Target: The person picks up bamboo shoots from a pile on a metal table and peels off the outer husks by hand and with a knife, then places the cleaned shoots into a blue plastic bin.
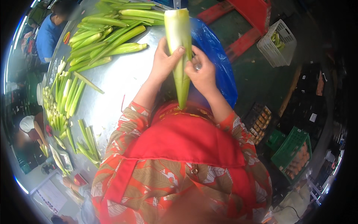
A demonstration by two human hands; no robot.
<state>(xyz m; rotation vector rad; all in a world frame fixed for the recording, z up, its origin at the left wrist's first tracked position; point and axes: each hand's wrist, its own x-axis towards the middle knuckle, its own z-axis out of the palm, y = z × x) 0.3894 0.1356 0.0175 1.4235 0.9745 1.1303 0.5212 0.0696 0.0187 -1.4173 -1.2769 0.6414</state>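
Note:
Upright in front of my red apron is a thick green stalk (178, 37), pale and cut flat at its wide top and tapering to a point below. It looks like a water bamboo shoot in its husk. My left hand (164, 61) is closed around its left side, with the thumb across the front. On the opposite side, my right hand (201, 72) pinches the stalk's right edge; a ring shows on one finger. A heap of similar green stalks (108, 41) lies on the metal table (125, 74) to the left and beyond my hands.
Trimmed, paler stalks (67, 93) lie bundled along the table's left edge. A blue plastic sheet (220, 56) hangs just right of my hands. Farther right are a red pallet jack (250, 18), a white crate (278, 44) and a green crate (292, 153). Other people stand across the table.

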